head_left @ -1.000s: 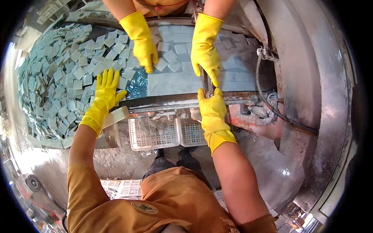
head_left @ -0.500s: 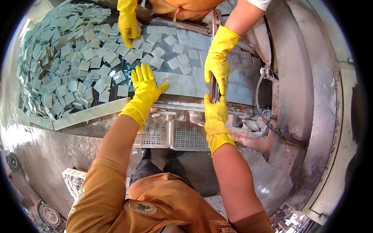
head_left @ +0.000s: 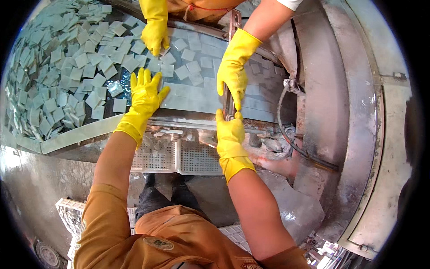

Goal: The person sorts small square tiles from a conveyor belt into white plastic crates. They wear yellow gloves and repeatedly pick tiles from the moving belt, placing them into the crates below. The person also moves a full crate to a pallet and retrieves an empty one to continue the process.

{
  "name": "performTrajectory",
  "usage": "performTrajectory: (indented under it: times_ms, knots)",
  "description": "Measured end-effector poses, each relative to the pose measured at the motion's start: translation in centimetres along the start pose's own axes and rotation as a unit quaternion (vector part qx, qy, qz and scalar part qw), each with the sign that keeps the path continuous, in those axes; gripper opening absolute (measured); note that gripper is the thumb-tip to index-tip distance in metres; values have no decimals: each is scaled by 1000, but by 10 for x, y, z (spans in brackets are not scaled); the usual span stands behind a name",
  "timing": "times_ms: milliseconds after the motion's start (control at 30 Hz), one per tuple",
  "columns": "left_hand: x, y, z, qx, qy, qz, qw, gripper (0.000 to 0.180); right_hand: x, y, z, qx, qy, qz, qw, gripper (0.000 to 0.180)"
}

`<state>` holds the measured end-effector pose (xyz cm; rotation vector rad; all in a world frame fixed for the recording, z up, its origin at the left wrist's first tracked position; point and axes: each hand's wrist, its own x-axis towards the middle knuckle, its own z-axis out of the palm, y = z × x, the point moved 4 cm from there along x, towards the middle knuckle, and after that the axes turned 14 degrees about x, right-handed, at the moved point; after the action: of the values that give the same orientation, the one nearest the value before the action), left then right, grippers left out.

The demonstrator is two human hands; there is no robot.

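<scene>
Yellow-gloved hands at a metal bar [head_left: 229, 104] and pale tiles [head_left: 74, 71], co-worker opposite.
Tiles heaped loose well left of bar; flat tile rows [head_left: 188, 95] either side of it. Left hand [head_left: 144, 101] left of bar, grip wide, fingers spread over tiles, contact unclear. Right hand [head_left: 230, 136] at bar's near end, grip narrow, thumb and forefinger flanking it; can't tell if pinching. Co-worker's one hand [head_left: 233, 74] at bar, just beyond right hand; other hand [head_left: 154, 36] over tiles, left of bar. White crate [head_left: 199, 173] nearer the wearer than bar, slightly left.
</scene>
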<state>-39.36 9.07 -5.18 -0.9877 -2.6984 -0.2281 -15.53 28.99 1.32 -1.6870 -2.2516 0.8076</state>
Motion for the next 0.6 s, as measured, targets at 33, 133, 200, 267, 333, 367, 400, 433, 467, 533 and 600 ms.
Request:
performTrajectory:
  times_ms: [33, 133, 200, 267, 333, 367, 400, 433, 467, 533, 600]
  knots:
    - [0, 1, -2, 5, 10, -4, 1000, 67, 0, -1, 1, 5, 5, -4, 1000, 67]
    - [-11, 28, -2, 32, -29, -40, 998, 85, 3, 2, 0, 18, 5, -1, 1000, 68]
    - [-15, 37, -2, 39, -59, -54, 996, 98, 4, 3, 1, 17, -10, -1, 1000, 69]
    - [-20, 47, -6, 20, -54, -62, 996, 102, 5, 4, 2, 6, -12, 6, 1000, 70]
    - [-30, 63, -14, -1, -45, -68, 997, 104, 8, 8, 6, -3, -3, -2, 1000, 71]
    - [-39, 69, -16, -19, -35, -58, 998, 104, 8, 10, 7, 11, -3, -8, 1000, 70]
    - [-49, 75, -17, -20, -40, -45, 998, 105, 9, 11, 8, 25, -3, -13, 1000, 70]
    - [-57, 77, -18, -21, -45, -32, 998, 105, 9, 10, 9, 40, -4, -20, 999, 70]
    - [-65, 77, -23, -50, -36, -25, 998, 97, 8, 11, 8, 33, -5, -7, 999, 70]
    - [-70, 63, -26, -100, -24, 10, 995, 89, 6, 4, 5, 31, -19, 3, 999, 70]
    - [-65, 41, -27, -168, 20, 37, 985, 76, 4, 2, 3, 3, -1, 9, 1000, 69]
